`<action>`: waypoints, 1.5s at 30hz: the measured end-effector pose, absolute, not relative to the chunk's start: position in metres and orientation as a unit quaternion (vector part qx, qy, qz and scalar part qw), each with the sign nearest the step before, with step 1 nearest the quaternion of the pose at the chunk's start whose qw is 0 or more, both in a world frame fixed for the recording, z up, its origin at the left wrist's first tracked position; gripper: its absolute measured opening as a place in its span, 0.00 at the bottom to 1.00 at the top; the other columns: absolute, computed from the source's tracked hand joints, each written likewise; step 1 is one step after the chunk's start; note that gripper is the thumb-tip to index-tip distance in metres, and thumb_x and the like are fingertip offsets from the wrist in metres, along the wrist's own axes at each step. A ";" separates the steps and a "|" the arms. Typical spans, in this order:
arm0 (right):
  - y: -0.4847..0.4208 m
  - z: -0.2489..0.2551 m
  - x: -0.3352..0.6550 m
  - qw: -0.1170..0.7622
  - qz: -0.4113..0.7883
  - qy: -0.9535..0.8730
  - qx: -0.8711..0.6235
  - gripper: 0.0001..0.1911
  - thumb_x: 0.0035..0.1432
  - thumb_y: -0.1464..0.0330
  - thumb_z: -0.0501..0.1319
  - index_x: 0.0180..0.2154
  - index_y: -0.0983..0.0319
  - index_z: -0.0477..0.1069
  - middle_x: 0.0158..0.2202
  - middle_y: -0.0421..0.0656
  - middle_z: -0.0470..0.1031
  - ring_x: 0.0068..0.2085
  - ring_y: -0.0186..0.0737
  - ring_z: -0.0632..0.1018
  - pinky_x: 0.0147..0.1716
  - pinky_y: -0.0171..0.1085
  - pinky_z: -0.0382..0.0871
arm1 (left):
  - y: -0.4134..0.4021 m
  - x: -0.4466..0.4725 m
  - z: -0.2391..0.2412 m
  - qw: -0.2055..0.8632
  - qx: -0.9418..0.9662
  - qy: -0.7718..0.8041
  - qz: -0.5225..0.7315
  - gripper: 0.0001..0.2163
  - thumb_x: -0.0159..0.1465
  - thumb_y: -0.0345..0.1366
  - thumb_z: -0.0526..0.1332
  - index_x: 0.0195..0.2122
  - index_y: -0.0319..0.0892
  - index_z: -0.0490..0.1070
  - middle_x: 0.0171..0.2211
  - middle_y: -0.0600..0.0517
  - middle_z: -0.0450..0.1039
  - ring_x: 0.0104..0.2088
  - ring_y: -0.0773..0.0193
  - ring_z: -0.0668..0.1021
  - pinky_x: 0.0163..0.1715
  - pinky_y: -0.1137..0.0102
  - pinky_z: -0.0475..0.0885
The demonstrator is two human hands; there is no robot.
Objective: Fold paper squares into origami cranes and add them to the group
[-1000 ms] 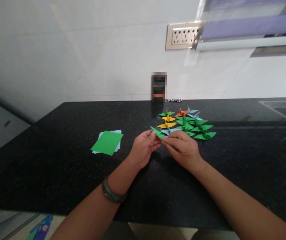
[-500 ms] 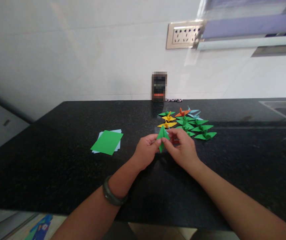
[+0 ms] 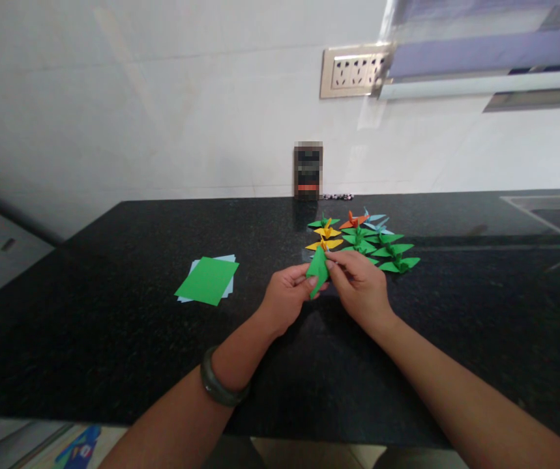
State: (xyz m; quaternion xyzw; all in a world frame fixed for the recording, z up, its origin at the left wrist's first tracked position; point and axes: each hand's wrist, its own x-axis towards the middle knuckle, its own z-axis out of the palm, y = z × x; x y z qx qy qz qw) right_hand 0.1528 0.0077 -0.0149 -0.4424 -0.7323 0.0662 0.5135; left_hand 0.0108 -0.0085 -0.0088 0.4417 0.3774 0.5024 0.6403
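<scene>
A half-folded piece of green paper (image 3: pixel 317 271) stands nearly upright between my two hands above the black counter (image 3: pixel 113 326). My left hand (image 3: pixel 287 296) pinches its lower left side, fingers closed on it. My right hand (image 3: pixel 360 286) pinches its upper right edge with thumb and forefinger. Just behind my hands lie several finished paper cranes (image 3: pixel 362 242) in green, yellow, orange and light blue, set in rows.
A small stack of flat sheets, green on top of pale blue (image 3: pixel 207 280), lies to the left of my hands. A dark blurred object (image 3: pixel 308 172) stands against the back wall. A socket panel (image 3: pixel 353 70) is on the wall. A sink edge (image 3: pixel 548 212) shows at right.
The green paper lay slanted and flat between my hands a second ago; it is now turned upright, and both hands have shifted their pinch along it. The cranes and sheets have not moved.
</scene>
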 end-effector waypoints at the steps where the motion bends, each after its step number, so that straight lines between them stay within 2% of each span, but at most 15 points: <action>1: 0.009 -0.014 0.153 0.505 0.037 -0.745 -0.435 0.09 0.56 0.71 0.56 0.38 0.61 0.72 0.36 0.46 0.75 0.37 0.39 0.76 0.37 0.39 0.72 | -0.009 0.011 -0.009 0.641 0.443 0.372 0.505 0.14 0.51 0.33 0.64 0.40 0.37 0.74 0.29 0.49 0.75 0.29 0.68 0.74 0.30 0.74 0.66; 6: 0.012 -0.015 0.152 0.476 -0.037 -0.778 -0.407 0.13 0.56 0.70 0.56 0.44 0.61 0.71 0.41 0.49 0.74 0.42 0.42 0.75 0.41 0.42 0.71 | -0.007 0.012 -0.013 0.637 0.431 0.361 0.528 0.17 0.52 0.33 0.64 0.44 0.40 0.73 0.30 0.51 0.75 0.27 0.71 0.72 0.30 0.75 0.66; 10: 0.012 -0.015 0.149 0.463 -0.064 -0.789 -0.399 0.13 0.56 0.70 0.57 0.43 0.61 0.71 0.41 0.50 0.73 0.42 0.43 0.74 0.40 0.43 0.71 | -0.006 0.012 -0.015 0.632 0.423 0.364 0.538 0.18 0.52 0.33 0.63 0.46 0.41 0.72 0.31 0.51 0.75 0.27 0.72 0.71 0.30 0.74 0.66; 16: 0.010 -0.013 0.147 0.493 0.002 -0.760 -0.423 0.07 0.55 0.71 0.57 0.36 0.60 0.71 0.36 0.46 0.71 0.38 0.40 0.73 0.35 0.40 0.72 | -0.006 0.011 -0.012 0.577 0.475 0.404 0.528 0.16 0.53 0.31 0.61 0.45 0.41 0.73 0.28 0.53 0.74 0.24 0.73 0.69 0.27 0.75 0.65; 19: 0.011 -0.015 0.147 0.498 0.051 -0.743 -0.444 0.04 0.53 0.71 0.57 0.32 0.61 0.70 0.34 0.46 0.70 0.37 0.40 0.73 0.34 0.40 0.71 | -0.006 0.010 -0.013 0.560 0.500 0.412 0.516 0.15 0.53 0.31 0.61 0.44 0.41 0.74 0.32 0.52 0.75 0.30 0.68 0.73 0.30 0.73 0.67; 23: 0.014 -0.018 0.152 0.508 0.143 -0.719 -0.452 0.02 0.52 0.71 0.58 0.30 0.61 0.68 0.31 0.43 0.69 0.34 0.38 0.72 0.33 0.40 0.70 | -0.005 0.008 -0.014 0.605 0.455 0.421 0.500 0.15 0.53 0.32 0.61 0.44 0.42 0.73 0.37 0.50 0.76 0.36 0.63 0.76 0.34 0.70 0.70; 28: 0.014 -0.015 0.157 0.514 0.220 -0.743 -0.368 0.02 0.53 0.70 0.58 0.30 0.60 0.68 0.33 0.43 0.67 0.37 0.38 0.71 0.38 0.41 0.69 | -0.004 0.004 -0.013 0.728 0.330 0.355 0.485 0.11 0.54 0.31 0.61 0.39 0.40 0.73 0.34 0.49 0.75 0.32 0.66 0.77 0.31 0.72 0.70; 32: 0.011 -0.011 0.158 0.472 0.247 -0.762 -0.369 0.05 0.50 0.69 0.61 0.33 0.59 0.70 0.37 0.44 0.64 0.38 0.39 0.70 0.26 0.34 0.69 | -0.004 0.004 -0.012 0.749 0.307 0.335 0.481 0.08 0.55 0.29 0.60 0.37 0.39 0.72 0.32 0.50 0.75 0.29 0.69 0.76 0.32 0.71 0.70; 39: 0.012 -0.012 0.156 0.493 0.208 -0.752 -0.384 0.04 0.50 0.73 0.60 0.28 0.60 0.71 0.35 0.43 0.64 0.37 0.37 0.69 0.27 0.34 0.68 | -0.005 0.008 -0.013 0.769 0.303 0.309 0.470 0.08 0.57 0.30 0.60 0.38 0.37 0.71 0.32 0.49 0.74 0.30 0.68 0.76 0.36 0.70 0.70; 45: 0.011 -0.013 0.154 0.535 0.168 -0.741 -0.370 0.05 0.49 0.74 0.60 0.30 0.59 0.71 0.36 0.44 0.64 0.38 0.38 0.70 0.28 0.36 0.69 | -0.006 0.009 -0.013 0.773 0.288 0.298 0.481 0.07 0.61 0.33 0.55 0.37 0.37 0.70 0.31 0.49 0.74 0.30 0.67 0.76 0.39 0.65 0.70</action>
